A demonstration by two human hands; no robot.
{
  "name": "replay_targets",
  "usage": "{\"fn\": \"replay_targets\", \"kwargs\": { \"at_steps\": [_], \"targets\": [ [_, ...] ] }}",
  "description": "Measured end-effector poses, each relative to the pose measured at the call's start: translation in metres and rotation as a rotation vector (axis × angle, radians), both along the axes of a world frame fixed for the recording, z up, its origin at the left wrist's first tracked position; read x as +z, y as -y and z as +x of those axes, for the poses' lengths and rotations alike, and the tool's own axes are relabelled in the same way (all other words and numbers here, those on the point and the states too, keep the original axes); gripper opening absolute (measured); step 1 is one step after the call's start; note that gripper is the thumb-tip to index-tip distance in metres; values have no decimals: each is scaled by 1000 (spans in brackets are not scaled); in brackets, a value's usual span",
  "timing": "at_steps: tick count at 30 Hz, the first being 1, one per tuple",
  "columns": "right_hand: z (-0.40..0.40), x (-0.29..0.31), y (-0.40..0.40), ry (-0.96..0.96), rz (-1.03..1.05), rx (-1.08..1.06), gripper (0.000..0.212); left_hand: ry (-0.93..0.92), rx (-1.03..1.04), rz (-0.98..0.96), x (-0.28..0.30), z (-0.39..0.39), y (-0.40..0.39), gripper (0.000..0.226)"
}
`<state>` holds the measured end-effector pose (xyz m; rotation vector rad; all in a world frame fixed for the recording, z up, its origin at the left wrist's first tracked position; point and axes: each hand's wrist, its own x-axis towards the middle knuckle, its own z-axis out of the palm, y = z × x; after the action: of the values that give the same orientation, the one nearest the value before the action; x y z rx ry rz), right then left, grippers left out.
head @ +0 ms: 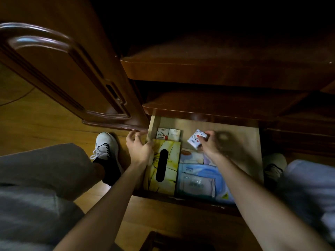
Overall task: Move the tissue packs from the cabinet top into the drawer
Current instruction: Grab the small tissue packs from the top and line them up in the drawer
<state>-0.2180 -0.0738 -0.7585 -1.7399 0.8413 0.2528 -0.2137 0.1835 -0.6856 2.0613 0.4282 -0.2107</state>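
The drawer (241, 142) is pulled out below the dark cabinet top (217, 104). My right hand (211, 144) holds a small white tissue pack (196, 138) with red and black print, tilted, above the drawer's middle. Two similar tissue packs (168, 135) stand side by side at the drawer's back left corner. My left hand (138, 146) has its fingers spread and rests on the left edge of a yellow tissue box (166, 169) inside the drawer.
Blue and white soft wipe packs (199, 180) fill the drawer's front middle. An open cabinet door (72, 75) hangs to the left. My knee and white shoe (106, 147) are on the wooden floor at the left, the other foot at the right.
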Motion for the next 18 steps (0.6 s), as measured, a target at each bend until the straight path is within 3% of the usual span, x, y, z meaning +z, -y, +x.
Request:
{"fn": "replay_targets", "kwargs": {
  "at_steps": [1, 7, 11, 18],
  "targets": [
    [1, -4, -1, -7, -25, 8, 32, 3, 7, 4, -4, -1, -1, 30],
    [21, -21, -21, -11, -138, 231, 30, 25, 23, -21, -18, -2, -7, 30],
    [33, -27, -29, -41, -185, 172, 44, 34, 10, -33, -17, -1, -5, 31],
    [33, -32, -28, -126, -260, 136, 30, 55, 19, -152, -7, 2, 0, 33]
  ]
}}
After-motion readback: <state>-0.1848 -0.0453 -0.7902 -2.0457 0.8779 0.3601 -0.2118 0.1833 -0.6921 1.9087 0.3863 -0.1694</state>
